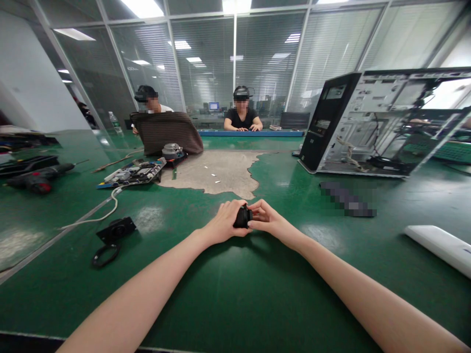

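A small black cylindrical part (242, 217) is held between my two hands just above the green table, near the middle of the view. My left hand (227, 221) wraps round its left side. From the right, the fingertips of my right hand (265, 216) close on the narrower end of the same part. On the table to the left lie a square black part with a round centre (117, 229) and, just below it, a black ring (105, 255).
A circuit board (134, 174), a white cable (110, 211) and a drill (40, 180) lie left. An open computer case (334, 122), a pixelated dark object (348, 200) and a white object (439, 245) are right. Two people sit across the green table (228, 294).
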`<state>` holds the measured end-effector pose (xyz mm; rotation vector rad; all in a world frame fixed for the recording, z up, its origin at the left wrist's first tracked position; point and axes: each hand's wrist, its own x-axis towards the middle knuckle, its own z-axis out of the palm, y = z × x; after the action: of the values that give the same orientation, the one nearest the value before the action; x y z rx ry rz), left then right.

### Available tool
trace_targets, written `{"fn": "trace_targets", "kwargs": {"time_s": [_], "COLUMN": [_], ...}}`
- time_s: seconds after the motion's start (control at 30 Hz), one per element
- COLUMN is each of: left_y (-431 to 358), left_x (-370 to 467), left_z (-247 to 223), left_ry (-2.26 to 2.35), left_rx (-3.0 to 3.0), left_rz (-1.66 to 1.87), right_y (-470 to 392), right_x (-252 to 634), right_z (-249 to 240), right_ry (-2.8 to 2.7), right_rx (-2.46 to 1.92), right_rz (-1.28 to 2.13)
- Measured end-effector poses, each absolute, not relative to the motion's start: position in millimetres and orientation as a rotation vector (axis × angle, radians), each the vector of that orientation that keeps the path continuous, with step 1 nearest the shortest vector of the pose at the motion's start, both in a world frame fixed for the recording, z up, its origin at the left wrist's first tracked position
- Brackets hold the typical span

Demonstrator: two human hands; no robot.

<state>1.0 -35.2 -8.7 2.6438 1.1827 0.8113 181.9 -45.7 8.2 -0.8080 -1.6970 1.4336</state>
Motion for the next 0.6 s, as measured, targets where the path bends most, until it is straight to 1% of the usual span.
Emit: {"fn": "trace_targets", "kwargs": {"time_s": [0.3,0.47,0.6], "left_y": [-34.6,-35.7,-35.2], "left_x": [0.9,0.7,0.9], "left_z": [-8.9,-8.2,-8.3], "left_ry": [1.175,1.178,1.179], "left_rx": [2.642,2.647,2.648], "left_rz": [0.806,0.792,0.794], "right_y": [-40.9,-45.2,-47.0], "right_x": [178.2,181.0,180.8], "right_z": [-1.3,5.5,6.6], "right_ry": [-1.638,-1.665,-1.664], "right_rx": [-0.942,-0.85,-0.865], "right_rz": [1.344,1.433,1.385]}}
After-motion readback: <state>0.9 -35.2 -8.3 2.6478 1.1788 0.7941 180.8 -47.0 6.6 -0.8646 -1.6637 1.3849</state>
